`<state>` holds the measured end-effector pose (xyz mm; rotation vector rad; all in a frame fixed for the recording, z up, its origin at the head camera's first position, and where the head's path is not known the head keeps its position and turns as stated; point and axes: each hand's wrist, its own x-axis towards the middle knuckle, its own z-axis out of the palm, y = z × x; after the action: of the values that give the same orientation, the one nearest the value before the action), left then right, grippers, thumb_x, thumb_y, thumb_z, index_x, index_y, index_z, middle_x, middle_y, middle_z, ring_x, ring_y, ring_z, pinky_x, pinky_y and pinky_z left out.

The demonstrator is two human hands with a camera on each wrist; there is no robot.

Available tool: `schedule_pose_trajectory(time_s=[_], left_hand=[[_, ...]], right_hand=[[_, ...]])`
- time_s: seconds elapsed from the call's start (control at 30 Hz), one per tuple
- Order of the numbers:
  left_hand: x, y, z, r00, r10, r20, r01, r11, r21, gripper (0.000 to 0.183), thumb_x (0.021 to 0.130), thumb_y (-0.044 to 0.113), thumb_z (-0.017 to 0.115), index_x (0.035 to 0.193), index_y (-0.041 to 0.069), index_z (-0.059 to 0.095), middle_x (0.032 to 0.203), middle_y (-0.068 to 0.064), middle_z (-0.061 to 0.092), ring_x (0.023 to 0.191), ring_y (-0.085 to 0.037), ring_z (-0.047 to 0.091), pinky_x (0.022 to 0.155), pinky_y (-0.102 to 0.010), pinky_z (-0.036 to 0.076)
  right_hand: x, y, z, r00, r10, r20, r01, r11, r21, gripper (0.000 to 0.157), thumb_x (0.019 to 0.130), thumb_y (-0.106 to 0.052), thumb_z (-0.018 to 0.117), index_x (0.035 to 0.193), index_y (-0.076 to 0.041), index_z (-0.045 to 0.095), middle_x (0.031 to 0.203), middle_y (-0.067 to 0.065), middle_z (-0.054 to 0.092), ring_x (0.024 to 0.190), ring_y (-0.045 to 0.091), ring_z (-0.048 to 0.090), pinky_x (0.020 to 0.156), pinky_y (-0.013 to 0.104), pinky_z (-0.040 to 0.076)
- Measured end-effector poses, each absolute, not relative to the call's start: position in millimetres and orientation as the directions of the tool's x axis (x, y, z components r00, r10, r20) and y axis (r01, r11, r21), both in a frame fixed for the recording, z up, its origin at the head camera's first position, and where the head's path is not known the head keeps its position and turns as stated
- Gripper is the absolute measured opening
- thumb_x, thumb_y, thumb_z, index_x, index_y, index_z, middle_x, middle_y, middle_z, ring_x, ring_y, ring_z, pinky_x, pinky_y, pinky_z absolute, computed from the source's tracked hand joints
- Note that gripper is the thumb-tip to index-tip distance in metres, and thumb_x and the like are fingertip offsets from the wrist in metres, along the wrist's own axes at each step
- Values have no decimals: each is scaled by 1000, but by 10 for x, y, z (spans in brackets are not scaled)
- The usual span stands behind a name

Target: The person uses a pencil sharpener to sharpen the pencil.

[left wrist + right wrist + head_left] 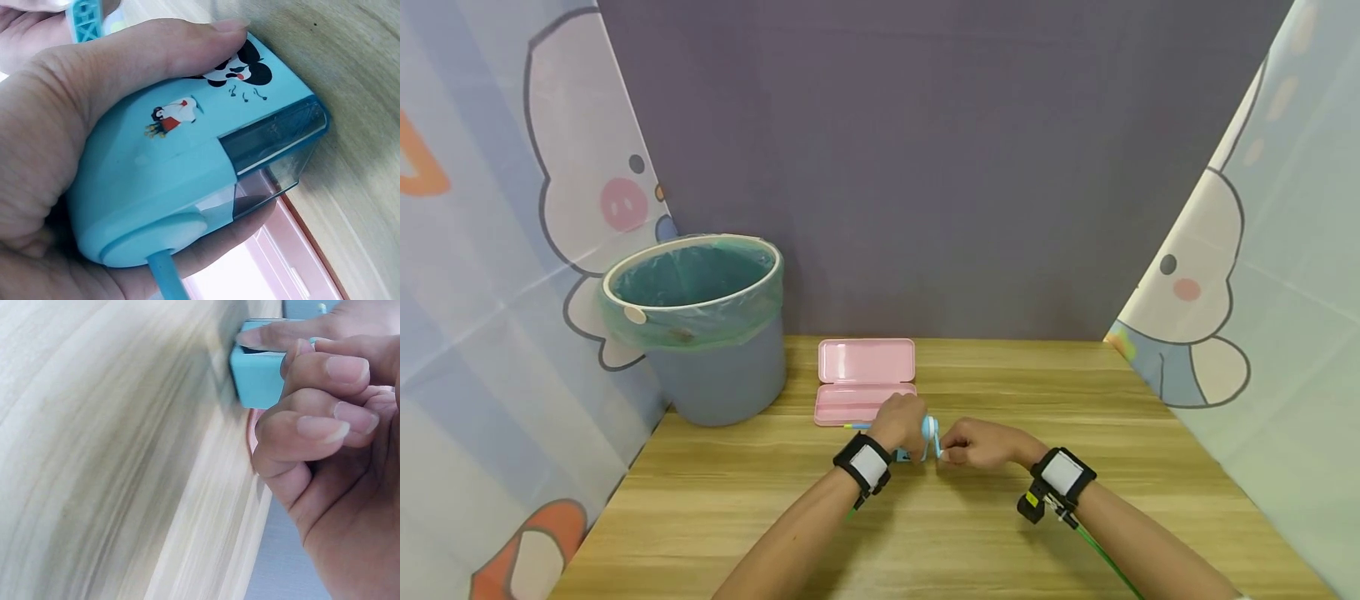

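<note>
My left hand [901, 423] grips a light blue crank pencil sharpener [181, 150], its thumb across the side printed with cartoon figures. A clear shavings drawer [275, 150] forms one end of the body. From the sharpener's round face a blue pencil [165, 275] sticks out; in the head view its yellow-tipped end shows left of the left wrist. On the opposite side, my right hand [981, 443] pinches the end of the crank handle [937, 442] with curled fingers. The right wrist view shows the sharpener partly hidden behind those fingers.
Just behind the left hand, a pink pencil case [867, 360] lies with its lid open. A grey-blue bin [722, 375] with a green liner stands at the back left of the wooden table [760, 517]. Printed curtains hang on both sides, and a grey one closes the back.
</note>
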<state>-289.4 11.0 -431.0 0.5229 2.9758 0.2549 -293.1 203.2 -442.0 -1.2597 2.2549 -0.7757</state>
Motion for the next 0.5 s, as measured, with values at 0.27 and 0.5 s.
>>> schedule_pose_trajectory(time_s=[0.27, 0.5], left_hand=[[-2890, 122, -4287, -938, 336, -83, 320, 933, 167, 40, 55, 21, 101, 68, 16, 64, 79, 2, 60, 81, -19, 57, 69, -28, 51], [-2876, 120, -4299, -935, 345, -76, 329, 930, 165, 39, 56, 19, 101, 67, 15, 63, 78, 2, 59, 78, -18, 55, 67, -27, 50]], right_hand=[[-2947, 2066, -4352, -485, -870, -86, -608, 407, -682, 34, 103, -5, 49, 70, -14, 50, 63, -13, 36, 52, -1, 30, 55, 17, 30], [-2944, 2070, -4357, -491, -867, -84, -608, 410, -679, 34, 103, -5, 48, 71, -16, 52, 63, -13, 38, 50, -1, 30, 54, 17, 30]])
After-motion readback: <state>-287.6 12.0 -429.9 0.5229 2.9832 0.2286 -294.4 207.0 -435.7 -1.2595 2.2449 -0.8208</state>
